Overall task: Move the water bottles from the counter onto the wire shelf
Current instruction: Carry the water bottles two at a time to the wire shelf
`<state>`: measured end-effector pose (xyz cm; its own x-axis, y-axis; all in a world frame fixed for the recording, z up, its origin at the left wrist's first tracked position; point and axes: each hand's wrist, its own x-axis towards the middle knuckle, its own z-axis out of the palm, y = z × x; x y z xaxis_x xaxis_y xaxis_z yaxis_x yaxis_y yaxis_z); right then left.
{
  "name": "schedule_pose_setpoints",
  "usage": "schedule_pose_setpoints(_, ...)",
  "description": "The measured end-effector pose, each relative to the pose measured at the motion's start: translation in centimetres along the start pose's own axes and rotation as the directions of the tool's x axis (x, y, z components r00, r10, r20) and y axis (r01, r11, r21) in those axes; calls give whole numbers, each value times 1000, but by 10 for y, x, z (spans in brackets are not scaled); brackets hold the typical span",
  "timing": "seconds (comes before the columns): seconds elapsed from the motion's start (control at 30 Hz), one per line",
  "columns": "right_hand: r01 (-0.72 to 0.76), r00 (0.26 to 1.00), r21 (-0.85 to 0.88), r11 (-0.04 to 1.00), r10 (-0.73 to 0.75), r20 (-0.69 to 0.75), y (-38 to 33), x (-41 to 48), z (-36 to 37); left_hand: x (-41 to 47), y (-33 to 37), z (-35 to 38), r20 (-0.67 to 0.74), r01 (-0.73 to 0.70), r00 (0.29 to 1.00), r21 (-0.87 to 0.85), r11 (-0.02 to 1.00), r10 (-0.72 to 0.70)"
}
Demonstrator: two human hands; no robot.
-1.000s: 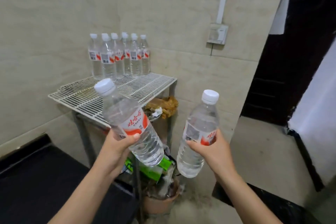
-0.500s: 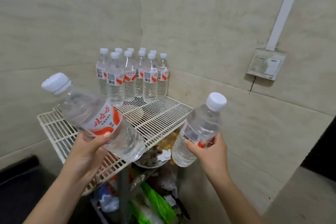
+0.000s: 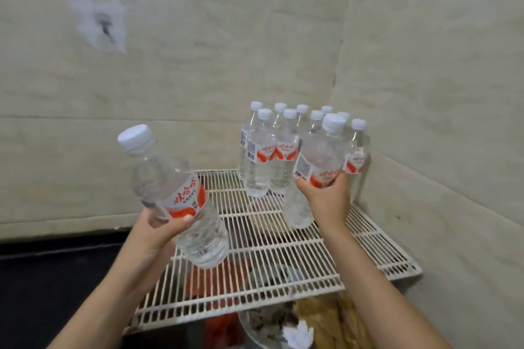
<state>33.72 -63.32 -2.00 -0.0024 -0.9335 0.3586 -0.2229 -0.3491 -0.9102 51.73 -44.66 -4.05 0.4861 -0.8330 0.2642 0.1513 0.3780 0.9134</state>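
Observation:
My left hand (image 3: 158,231) grips a clear water bottle (image 3: 173,195) with a white cap and red-and-white label, tilted to the left above the near left part of the white wire shelf (image 3: 272,261). My right hand (image 3: 326,198) grips a second water bottle (image 3: 314,170) round its label, nearly upright, its base low over the shelf just in front of the standing bottles. I cannot tell if its base touches the wire. Several identical bottles (image 3: 272,159) stand grouped in the shelf's far corner against the tiled walls.
Tiled walls (image 3: 425,93) close in the shelf behind and on the right. A black counter (image 3: 51,278) lies at the lower left. Below the shelf sit a bowl (image 3: 263,326) and red and brown clutter.
I have come closer and look down on the shelf. My right hand carried its bottle forward to the group of bottles. My left hand's bottle now hangs over the shelf.

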Motion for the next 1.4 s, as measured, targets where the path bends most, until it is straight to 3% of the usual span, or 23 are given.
schedule_pose_setpoints(0.27, 32, 999, -198, 980, -24, 44, 29, 64, 55, 15, -19, 47, -136, 96, 987, 98, 991, -82)
schedule_pose_setpoints(0.4, 113, 992, -334, 936, -86, 95, 33, 68, 52, 49, -29, 69, -132, 148, 984, 205, 968, -122)
schedule_pose_setpoints(0.57, 273, 955, -466, 842, -180, 235, 39, 68, 43, 110, -40, 95, -39, 79, 997, 340, 937, -70)
schedule_pose_setpoints(0.73, 284, 951, -477, 832, -181, 249, 42, 67, 33, 153, -60, 111, -36, 83, 997, 418, 905, -75)
schedule_pose_setpoints(0.9, 265, 956, -449, 853, -172, 238, 43, 67, 32, 162, -69, 114, 3, 96, 995, 366, 926, -104)
schedule_pose_setpoints(1.03, 316, 943, -507, 802, -207, 261, 45, 63, 36, 163, -75, 106, -10, 113, 993, 290, 950, -116)
schedule_pose_setpoints(1.13, 350, 930, -560, 751, -204, 307, 49, 59, 37, 165, -77, 106, -55, 140, 990, 229, 963, -130)
schedule_pose_setpoints(1.4, 335, 932, -572, 749, -172, 319, 53, 58, 34, 156, -89, 108, -135, 119, 987, 216, 969, -91)
